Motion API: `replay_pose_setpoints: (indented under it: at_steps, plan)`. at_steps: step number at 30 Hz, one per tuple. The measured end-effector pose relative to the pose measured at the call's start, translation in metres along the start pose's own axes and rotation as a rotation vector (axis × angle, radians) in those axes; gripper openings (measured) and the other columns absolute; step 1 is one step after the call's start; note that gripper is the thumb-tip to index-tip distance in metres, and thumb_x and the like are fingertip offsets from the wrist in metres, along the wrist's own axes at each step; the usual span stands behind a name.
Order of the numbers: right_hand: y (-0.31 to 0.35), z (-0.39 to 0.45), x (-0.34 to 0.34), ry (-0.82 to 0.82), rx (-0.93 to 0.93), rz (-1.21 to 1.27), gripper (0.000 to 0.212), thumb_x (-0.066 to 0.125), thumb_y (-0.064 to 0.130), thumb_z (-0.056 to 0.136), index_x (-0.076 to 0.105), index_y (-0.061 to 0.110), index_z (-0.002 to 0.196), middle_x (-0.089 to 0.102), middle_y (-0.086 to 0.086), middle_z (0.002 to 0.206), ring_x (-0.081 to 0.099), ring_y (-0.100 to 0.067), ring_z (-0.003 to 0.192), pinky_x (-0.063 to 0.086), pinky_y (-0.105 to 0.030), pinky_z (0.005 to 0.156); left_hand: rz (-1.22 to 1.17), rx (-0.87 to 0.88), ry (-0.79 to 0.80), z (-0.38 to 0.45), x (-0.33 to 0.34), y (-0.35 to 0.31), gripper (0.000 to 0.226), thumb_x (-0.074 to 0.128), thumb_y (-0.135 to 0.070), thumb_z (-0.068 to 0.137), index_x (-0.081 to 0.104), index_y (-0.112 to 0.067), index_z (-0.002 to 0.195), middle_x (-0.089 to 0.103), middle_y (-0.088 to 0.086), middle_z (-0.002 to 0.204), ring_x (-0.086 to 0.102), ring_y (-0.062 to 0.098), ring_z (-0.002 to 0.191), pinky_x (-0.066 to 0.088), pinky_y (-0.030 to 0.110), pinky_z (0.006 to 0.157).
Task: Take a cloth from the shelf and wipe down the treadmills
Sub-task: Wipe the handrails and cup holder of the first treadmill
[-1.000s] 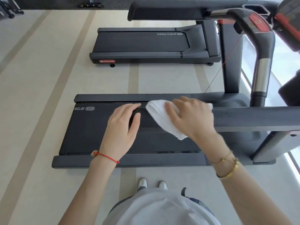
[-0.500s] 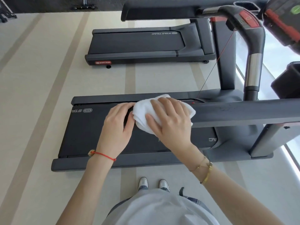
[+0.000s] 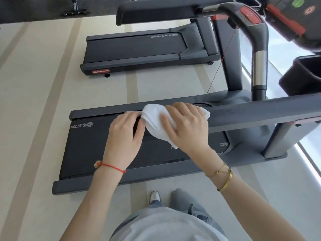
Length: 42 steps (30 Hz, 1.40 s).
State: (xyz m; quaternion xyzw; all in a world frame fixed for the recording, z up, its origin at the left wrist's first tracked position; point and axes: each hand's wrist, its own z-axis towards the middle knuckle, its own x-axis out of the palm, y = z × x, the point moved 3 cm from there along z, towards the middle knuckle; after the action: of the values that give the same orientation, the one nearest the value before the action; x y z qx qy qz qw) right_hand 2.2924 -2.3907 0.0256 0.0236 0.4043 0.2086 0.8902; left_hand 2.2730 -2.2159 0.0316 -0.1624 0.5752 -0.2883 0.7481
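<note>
Cloth [image 3: 157, 123], white and bunched, lies on the side handrail [image 3: 251, 115] of the near treadmill [image 3: 90, 146], at the rail's left end. The right hand [image 3: 186, 126] lies over the cloth with its fingers spread and curved down on it, pressing it against the rail; a loose corner of the cloth hangs below the hand on the near side. The left hand [image 3: 124, 138] is just left of the cloth, its fingers curled over the tip of the rail and touching the cloth's edge. A red string bracelet [image 3: 111, 166] sits on the left wrist, and gold bracelets [image 3: 224, 178] on the right. The rail runs off to the right, where it meets a grey upright post [image 3: 278, 138]. Below the hands the dark running belt of the near treadmill stretches left to right, with a grey side strip along its near edge. A second treadmill [image 3: 139, 49] stands farther away, well apart across a pale floor [image 3: 34, 101] with tan stripes. At the upper right a curved handle with a metal section [image 3: 258, 66] and a red button panel [image 3: 250, 15] rises toward the console. The person's grey shirt and shoes show at the near edge.
</note>
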Motion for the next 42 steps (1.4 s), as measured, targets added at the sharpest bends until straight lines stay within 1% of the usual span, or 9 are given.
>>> replay_pose_setpoints:
  at_steps: [3,8,15,18,22,25,30,38,42]
  plan:
    - [-0.02,-0.003,-0.01,0.025,-0.147,0.052,0.027,0.051,0.034,0.096,0.071,0.016,0.097,0.067,0.001,0.092,0.062,-0.022,0.084,0.047,-0.035,0.074,0.064,0.033,0.034,0.002,0.003,-0.007,0.023,0.053,-0.021,0.098,0.065,-0.012,0.115,0.067,-0.002,0.11,0.059,0.022,0.103,0.043,0.044,0.099]
    - [-0.071,-0.007,-0.028,0.027,-0.11,0.021,0.025,0.051,0.034,0.095,0.071,0.019,0.1,0.068,0.003,0.094,0.062,-0.02,0.086,0.047,-0.034,0.075,0.155,0.042,0.015,0.005,0.014,-0.026,0.026,0.05,-0.024,0.099,0.066,-0.017,0.118,0.067,-0.005,0.116,0.06,0.017,0.11,0.03,0.042,0.113]
    - [-0.158,-0.01,-0.064,0.097,-0.091,-0.014,0.028,0.049,0.035,0.096,0.071,0.019,0.102,0.067,0.004,0.097,0.062,-0.018,0.086,0.043,-0.025,0.079,0.174,0.046,-0.062,0.021,0.061,-0.08,0.023,0.047,-0.025,0.1,0.068,-0.022,0.108,0.069,-0.012,0.106,0.063,0.012,0.097,0.035,0.037,0.101]
    - [-0.178,-0.005,-0.075,0.201,-0.075,-0.035,0.032,0.045,0.041,0.097,0.071,0.022,0.099,0.066,0.004,0.09,0.059,-0.018,0.076,0.041,-0.026,0.069,0.218,0.028,-0.097,0.025,0.08,-0.098,0.026,0.043,-0.026,0.1,0.069,-0.025,0.104,0.07,-0.014,0.102,0.063,0.011,0.093,0.034,0.034,0.095]
    - [-0.173,0.021,-0.064,0.439,-0.041,-0.11,0.045,0.037,0.051,0.094,0.064,0.023,0.072,0.055,0.003,0.062,0.054,-0.022,0.057,0.03,-0.028,0.049,0.292,-0.013,-0.156,0.026,0.09,-0.105,0.028,0.042,-0.026,0.1,0.07,-0.027,0.098,0.071,-0.016,0.097,0.063,0.012,0.091,0.033,0.034,0.091]
    - [-0.157,0.036,-0.045,0.642,-0.13,-0.053,0.052,0.031,0.054,0.096,0.054,0.017,0.067,0.053,0.001,0.06,0.054,-0.025,0.058,0.035,-0.028,0.051,0.332,-0.023,-0.192,0.026,0.091,-0.105,0.03,0.04,-0.027,0.099,0.07,-0.023,0.096,0.071,-0.012,0.093,0.064,0.016,0.089,0.035,0.037,0.09]
    - [-0.18,0.024,-0.07,0.619,-0.241,-0.023,0.05,0.019,0.061,0.095,0.059,0.036,0.114,0.06,0.006,0.091,0.061,-0.02,0.078,0.048,-0.032,0.063,0.322,-0.049,-0.194,0.025,0.091,-0.107,0.031,0.04,-0.028,0.101,0.07,-0.027,0.097,0.071,-0.015,0.095,0.063,0.011,0.092,0.032,0.033,0.094]
    - [-0.169,0.04,-0.043,0.76,-0.247,0.011,0.053,0.021,0.057,0.096,0.057,0.021,0.083,0.061,0.003,0.071,0.056,-0.025,0.066,0.031,-0.03,0.054,0.351,-0.054,-0.155,0.029,0.091,-0.104,0.032,0.036,-0.029,0.101,0.068,-0.027,0.099,0.069,-0.016,0.093,0.061,0.012,0.089,0.033,0.035,0.093]
    - [-0.151,0.037,-0.037,0.713,-0.294,0.041,0.053,0.018,0.058,0.095,0.059,0.024,0.095,0.06,0.005,0.078,0.056,-0.023,0.066,0.028,-0.028,0.05,0.362,-0.051,-0.135,0.027,0.089,-0.104,0.033,0.035,-0.025,0.101,0.068,-0.022,0.1,0.069,-0.012,0.094,0.061,0.015,0.09,0.033,0.034,0.093]
